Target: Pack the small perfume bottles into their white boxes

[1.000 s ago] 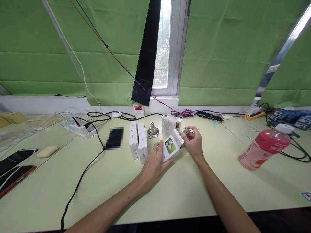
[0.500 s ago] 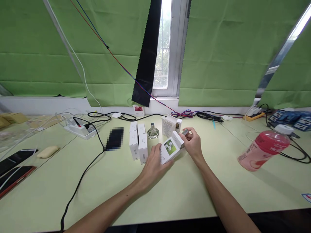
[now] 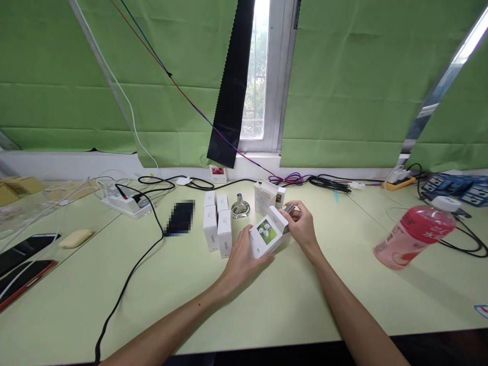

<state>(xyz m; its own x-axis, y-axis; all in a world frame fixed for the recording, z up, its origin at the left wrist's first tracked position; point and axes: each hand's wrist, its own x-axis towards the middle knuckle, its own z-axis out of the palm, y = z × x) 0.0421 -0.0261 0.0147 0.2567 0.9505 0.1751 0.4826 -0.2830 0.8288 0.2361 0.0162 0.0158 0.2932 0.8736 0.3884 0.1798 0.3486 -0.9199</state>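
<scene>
My left hand (image 3: 244, 256) is closed around a small white box (image 3: 267, 235) with a green and white flower picture, tilted and with its upper right end open. Against that end, my right hand (image 3: 303, 226) pinches a perfume bottle (image 3: 290, 208) of which only the silver cap shows; its body is hidden by the fingers and the box flap. A round glass perfume bottle (image 3: 240, 207) stands upright behind my left hand. Another white box (image 3: 265, 198) with raised flaps is just behind the held one. Several closed white boxes (image 3: 224, 231) stand grouped to the left.
On the right a pink drink bottle (image 3: 414, 236) stands on the table. A power strip (image 3: 127, 203), a black cable (image 3: 131, 272) and phones (image 3: 26, 251) are at the left. Coiled wires (image 3: 328, 183) run along the back wall. A pixelated dark object (image 3: 181, 217) lies left of the boxes.
Very little differs. The held box and my right hand have shifted slightly to the left, with the silver cap still at the box's open end.
</scene>
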